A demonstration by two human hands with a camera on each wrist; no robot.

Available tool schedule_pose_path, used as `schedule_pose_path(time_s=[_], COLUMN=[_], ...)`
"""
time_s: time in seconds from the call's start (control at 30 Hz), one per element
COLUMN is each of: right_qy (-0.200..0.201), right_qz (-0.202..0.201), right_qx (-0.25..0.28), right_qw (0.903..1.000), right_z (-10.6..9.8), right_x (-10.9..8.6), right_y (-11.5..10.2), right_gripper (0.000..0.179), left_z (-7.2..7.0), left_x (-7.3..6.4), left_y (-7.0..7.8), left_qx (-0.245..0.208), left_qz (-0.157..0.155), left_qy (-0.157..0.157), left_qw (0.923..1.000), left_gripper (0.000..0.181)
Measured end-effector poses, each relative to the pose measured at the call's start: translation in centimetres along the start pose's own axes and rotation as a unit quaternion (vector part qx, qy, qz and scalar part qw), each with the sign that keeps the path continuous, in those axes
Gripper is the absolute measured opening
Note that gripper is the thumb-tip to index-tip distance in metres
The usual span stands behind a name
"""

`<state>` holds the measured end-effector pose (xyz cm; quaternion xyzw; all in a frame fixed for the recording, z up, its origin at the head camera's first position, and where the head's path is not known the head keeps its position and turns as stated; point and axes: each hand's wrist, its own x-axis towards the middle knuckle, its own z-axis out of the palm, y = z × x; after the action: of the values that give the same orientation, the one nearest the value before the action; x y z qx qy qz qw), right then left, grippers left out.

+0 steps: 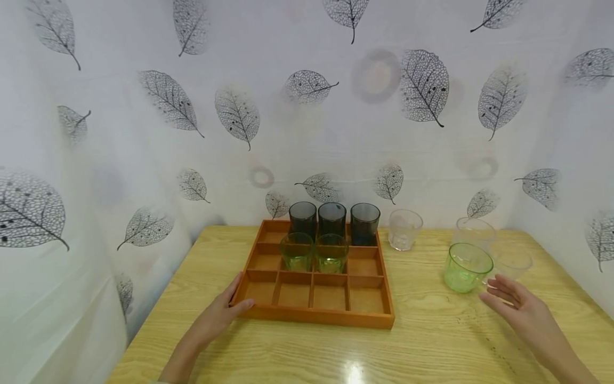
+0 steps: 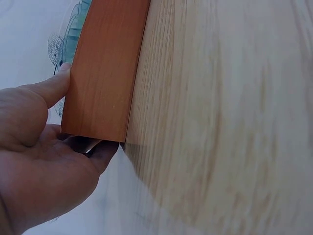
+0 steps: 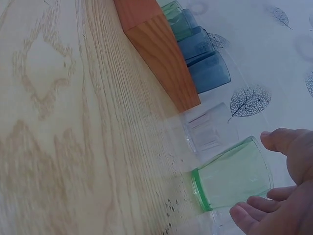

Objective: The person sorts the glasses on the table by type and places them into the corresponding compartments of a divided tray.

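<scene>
My left hand (image 1: 218,314) grips the front left corner of a brown wooden compartment tray (image 1: 331,316). Its thumb lies at the front wall and the fingers are along the left side. Dark glasses (image 1: 332,218) stand in three back-row compartments, and two green glasses (image 1: 297,253) sit in the two centre compartments of the middle row. On the table at the right stands another green glass (image 1: 467,269), upright. Beside it is my right hand (image 1: 525,309), fingers loosely bent and thumb apart, holding nothing. In the right wrist view, thumb and fingers stand around the rim end of that green glass (image 3: 234,176).
A clear glass (image 1: 404,229) stands just right of the tray's back corner. Two more clear glasses, one behind the green glass (image 1: 475,230) and one to its right (image 1: 515,261), are partly hidden. A leaf-patterned curtain (image 1: 307,133) closes off the wooden table's (image 1: 288,352) back and sides.
</scene>
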<state>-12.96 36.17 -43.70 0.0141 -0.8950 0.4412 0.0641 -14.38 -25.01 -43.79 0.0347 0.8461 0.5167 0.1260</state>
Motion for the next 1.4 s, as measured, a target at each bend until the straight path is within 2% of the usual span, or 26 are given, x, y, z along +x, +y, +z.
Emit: schedule_pose_path(time_s=[0.23,0.5,0.67,1.3,1.4], right_qy=[0.005,-0.005,-0.001,0.054,0.069], right_qz=[0.001,0.002,0.000,-0.040,-0.034], right_qx=[-0.023,-0.003,-0.009,0.049,0.051], right_qw=[0.9997,1.0000,1.0000,0.9965,0.9957], right_z=[0.2,0.4,0.8,3.6,4.1], right_x=[0.6,1.6,2.2,5.3,5.8], right_y=[0.3,0.0,0.0,-0.7,-1.0], right_gripper=[0.077,0.084,0.084,0.069,0.069], left_z=[0.0,-0.1,-0.1,-0.2,-0.1], left_x=[0.0,0.1,0.0,0.1,0.1], left_y=[0.0,0.0,0.0,0.0,0.0], left_qx=[-0.006,-0.005,-0.005,0.004,0.000], left_qz=[-0.002,-0.001,0.001,0.008,0.008], left_qy=[-0.002,-0.002,-0.002,0.003,0.003], left_qw=[1.0000,1.0000,1.0000,1.0000,1.0000], left_gripper=[0.088,0.088,0.087,0.087,0.087])
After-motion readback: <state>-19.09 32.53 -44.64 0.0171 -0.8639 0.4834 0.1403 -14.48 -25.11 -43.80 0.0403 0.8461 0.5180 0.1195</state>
